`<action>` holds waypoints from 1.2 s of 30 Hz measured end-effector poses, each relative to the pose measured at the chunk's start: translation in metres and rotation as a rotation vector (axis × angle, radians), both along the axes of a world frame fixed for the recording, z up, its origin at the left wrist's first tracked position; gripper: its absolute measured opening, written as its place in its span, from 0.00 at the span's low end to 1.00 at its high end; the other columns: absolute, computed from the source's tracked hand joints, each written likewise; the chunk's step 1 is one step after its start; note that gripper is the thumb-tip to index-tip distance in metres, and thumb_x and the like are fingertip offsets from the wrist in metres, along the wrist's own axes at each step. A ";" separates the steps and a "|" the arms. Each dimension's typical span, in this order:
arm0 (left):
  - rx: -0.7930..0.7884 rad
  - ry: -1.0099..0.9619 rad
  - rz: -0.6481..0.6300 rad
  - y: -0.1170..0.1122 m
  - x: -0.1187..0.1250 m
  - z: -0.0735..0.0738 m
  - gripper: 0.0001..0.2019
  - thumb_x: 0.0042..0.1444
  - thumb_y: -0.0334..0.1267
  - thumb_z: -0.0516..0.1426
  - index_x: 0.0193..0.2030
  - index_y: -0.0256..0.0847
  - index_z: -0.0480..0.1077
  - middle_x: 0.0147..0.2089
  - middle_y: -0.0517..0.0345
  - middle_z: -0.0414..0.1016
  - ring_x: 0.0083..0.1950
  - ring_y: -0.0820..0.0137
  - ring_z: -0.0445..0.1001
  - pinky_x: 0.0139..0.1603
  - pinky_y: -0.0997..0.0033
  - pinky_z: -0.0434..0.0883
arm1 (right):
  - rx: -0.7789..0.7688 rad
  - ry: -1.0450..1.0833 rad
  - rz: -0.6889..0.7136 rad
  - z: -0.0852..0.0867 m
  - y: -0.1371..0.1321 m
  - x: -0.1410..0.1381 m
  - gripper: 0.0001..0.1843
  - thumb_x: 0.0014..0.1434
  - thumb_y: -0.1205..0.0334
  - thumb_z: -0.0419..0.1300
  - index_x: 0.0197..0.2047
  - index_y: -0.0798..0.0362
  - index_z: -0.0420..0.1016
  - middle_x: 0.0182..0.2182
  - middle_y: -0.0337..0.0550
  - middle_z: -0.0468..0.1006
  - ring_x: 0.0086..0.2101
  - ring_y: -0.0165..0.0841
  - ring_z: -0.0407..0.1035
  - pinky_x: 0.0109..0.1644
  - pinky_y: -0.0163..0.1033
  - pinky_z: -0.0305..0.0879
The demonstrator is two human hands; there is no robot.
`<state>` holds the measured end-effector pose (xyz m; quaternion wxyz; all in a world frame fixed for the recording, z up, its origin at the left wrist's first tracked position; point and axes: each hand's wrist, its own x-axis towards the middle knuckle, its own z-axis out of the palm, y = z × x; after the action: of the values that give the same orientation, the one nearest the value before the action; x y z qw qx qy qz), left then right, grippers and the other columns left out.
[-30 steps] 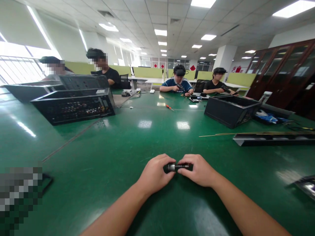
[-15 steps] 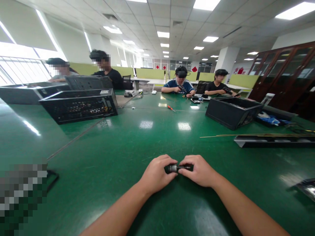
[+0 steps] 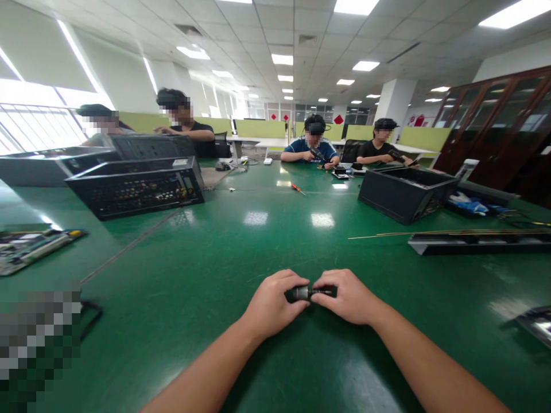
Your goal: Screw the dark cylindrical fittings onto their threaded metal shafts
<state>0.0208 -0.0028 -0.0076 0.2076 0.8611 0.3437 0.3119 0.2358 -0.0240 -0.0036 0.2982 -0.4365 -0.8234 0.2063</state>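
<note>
Both my hands rest on the green table [image 3: 241, 246] just in front of me, closed round one small dark tool [image 3: 307, 293] with a silvery collar and a thin shaft. My left hand [image 3: 273, 304] grips its thicker end. My right hand [image 3: 348, 297] pinches the thin shaft end. The tool lies level between them, close to the tabletop.
An open black computer case [image 3: 138, 186] stands at the left, another black case [image 3: 404, 195] at the right. A circuit board [image 3: 30, 244] lies far left. A long black panel [image 3: 477, 242] with thin rods lies right. A red screwdriver [image 3: 297, 189] lies mid-table. Several people sit across.
My hands and the tool have stayed in place. The view shifted slightly, and a circuit board has come into sight at the far left.
</note>
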 end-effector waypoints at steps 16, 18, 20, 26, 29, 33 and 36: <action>0.010 0.003 0.014 -0.002 0.001 0.004 0.16 0.48 0.31 0.65 0.46 0.44 0.77 0.43 0.55 0.78 0.45 0.64 0.76 0.49 0.64 0.73 | 0.001 -0.034 0.008 0.001 0.000 0.001 0.08 0.60 0.60 0.62 0.39 0.52 0.81 0.30 0.40 0.78 0.32 0.32 0.70 0.37 0.36 0.61; 0.010 0.006 0.019 -0.003 0.001 0.005 0.16 0.48 0.31 0.65 0.45 0.44 0.77 0.43 0.55 0.78 0.45 0.63 0.76 0.49 0.63 0.73 | 0.001 -0.036 0.011 0.002 0.000 0.001 0.08 0.60 0.60 0.62 0.39 0.52 0.81 0.31 0.41 0.79 0.32 0.32 0.71 0.37 0.36 0.61; 0.010 0.005 0.022 -0.003 0.001 0.005 0.16 0.48 0.30 0.65 0.45 0.44 0.77 0.43 0.55 0.78 0.45 0.64 0.76 0.49 0.63 0.73 | 0.004 -0.039 0.010 0.002 0.000 0.001 0.08 0.60 0.59 0.62 0.39 0.52 0.81 0.31 0.42 0.79 0.33 0.33 0.71 0.37 0.36 0.61; 0.022 -0.004 0.020 -0.003 0.001 0.005 0.16 0.48 0.30 0.65 0.46 0.44 0.77 0.43 0.55 0.78 0.45 0.64 0.76 0.49 0.64 0.73 | 0.006 -0.043 0.015 0.001 0.000 0.002 0.08 0.60 0.59 0.61 0.38 0.52 0.81 0.31 0.42 0.79 0.32 0.32 0.71 0.37 0.36 0.61; 0.022 -0.003 0.024 -0.003 0.001 0.005 0.16 0.48 0.30 0.65 0.45 0.44 0.77 0.43 0.55 0.78 0.44 0.64 0.76 0.49 0.64 0.73 | 0.008 -0.046 0.021 0.002 0.000 0.002 0.08 0.60 0.60 0.61 0.38 0.53 0.81 0.30 0.41 0.79 0.32 0.32 0.71 0.37 0.36 0.61; 0.015 -0.003 0.023 -0.003 0.000 0.005 0.16 0.48 0.30 0.65 0.45 0.44 0.77 0.43 0.55 0.78 0.44 0.65 0.76 0.49 0.64 0.73 | 0.008 -0.054 0.013 0.003 -0.001 0.001 0.08 0.60 0.60 0.61 0.38 0.53 0.81 0.31 0.41 0.79 0.32 0.32 0.71 0.38 0.36 0.61; 0.022 0.001 0.027 -0.003 0.000 0.005 0.16 0.47 0.30 0.66 0.45 0.44 0.78 0.43 0.55 0.78 0.44 0.64 0.76 0.49 0.64 0.73 | 0.002 -0.054 0.011 0.004 -0.001 0.001 0.08 0.59 0.60 0.62 0.38 0.52 0.81 0.31 0.41 0.80 0.33 0.33 0.71 0.38 0.36 0.62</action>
<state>0.0206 -0.0056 -0.0022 0.1938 0.8588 0.3520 0.3177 0.2368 -0.0250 0.0002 0.2754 -0.4371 -0.8336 0.1951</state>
